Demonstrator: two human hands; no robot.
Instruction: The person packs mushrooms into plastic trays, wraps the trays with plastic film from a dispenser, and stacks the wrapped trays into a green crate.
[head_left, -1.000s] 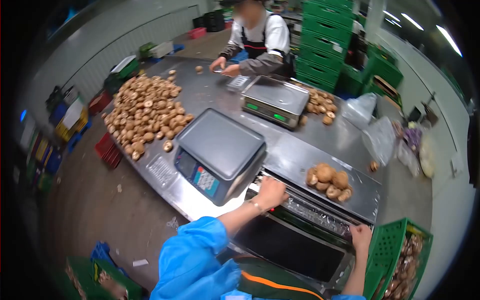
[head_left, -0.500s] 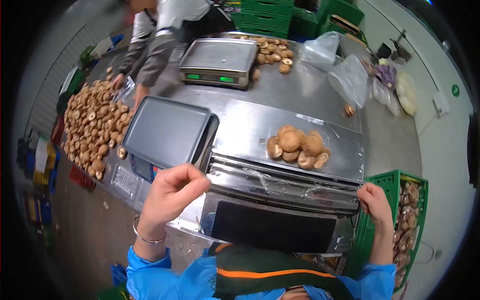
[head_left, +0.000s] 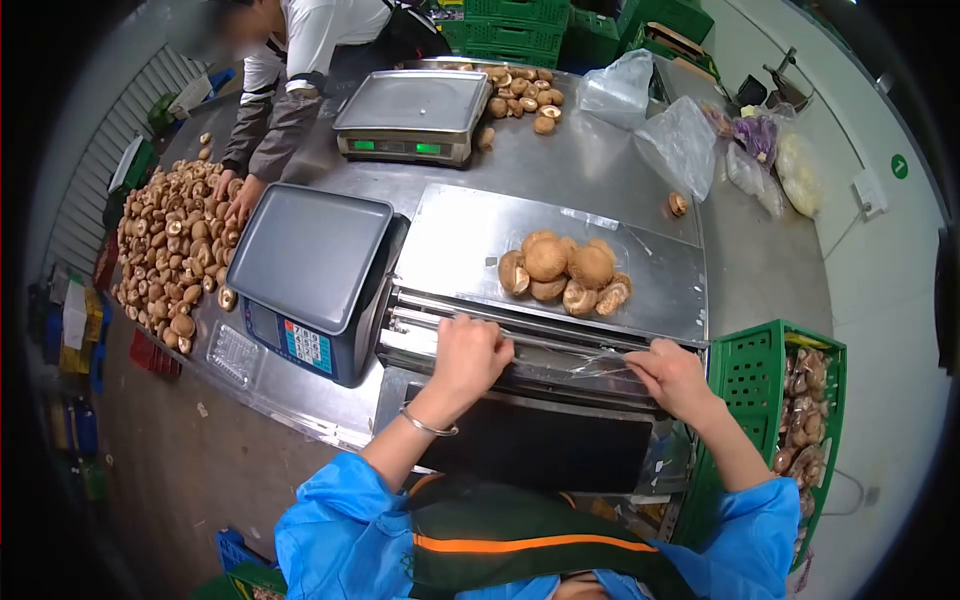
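A: Nearest to me, what are my hands doing?

B: My left hand (head_left: 470,355) lies curled, knuckles up, on the cling film (head_left: 590,365) at the left end of the wrapping machine (head_left: 545,450); whether its fingers actually pinch the sheet I cannot tell. My right hand (head_left: 675,378) is closed on the film's right part, thumb and fingers nipping the clear edge.

A: How should this step be handled?

B: In my judgement, both hands ought to pull evenly and level, so the thin sheet comes off the roller (head_left: 480,315) flat, without creases (it clings to itself readily).

A: And the materials beyond?

B: The film is glossy, transparent and limp. Just past it, on the brushed steel plate (head_left: 465,240), sits a heap of mushrooms (head_left: 563,272), round-capped, matt brown, some showing pale gills. To the left stands a scale (head_left: 310,260) with a smooth grey pan. Farther off lie a larger mushroom pile (head_left: 170,250), a co-worker's hand (head_left: 240,205) upon it, and a second scale (head_left: 412,112). A green perforated crate (head_left: 760,375) stands at my right
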